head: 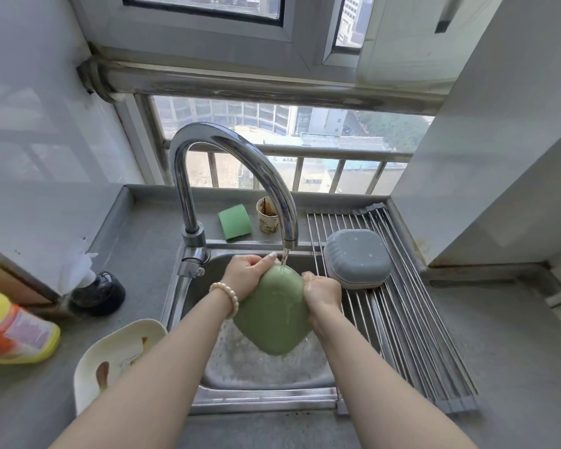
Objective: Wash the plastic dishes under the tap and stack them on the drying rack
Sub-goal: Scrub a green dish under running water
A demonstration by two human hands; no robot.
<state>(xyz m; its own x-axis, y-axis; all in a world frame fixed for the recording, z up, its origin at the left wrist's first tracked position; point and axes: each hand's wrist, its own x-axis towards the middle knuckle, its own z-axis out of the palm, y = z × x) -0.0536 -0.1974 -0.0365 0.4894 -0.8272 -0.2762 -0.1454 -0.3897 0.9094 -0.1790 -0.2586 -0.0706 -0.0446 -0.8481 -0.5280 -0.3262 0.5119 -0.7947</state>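
Fingers gripping green dish, both sides

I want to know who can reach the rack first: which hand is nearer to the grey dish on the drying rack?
Right. The right hand grips the green dish just beside the grey dish; the left hand holds its far side.

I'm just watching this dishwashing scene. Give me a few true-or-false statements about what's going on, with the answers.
1. Both hands, left and right, hold the green plastic dish under the running chrome tap. True.
2. The grey-blue plastic dish lies in the sink. False: it sits upside down on the metal roll-up drying rack.
3. The cream plastic dish on the left counter looks dirty. True.
4. The green sponge is in the right hand. False: it lies behind the sink.
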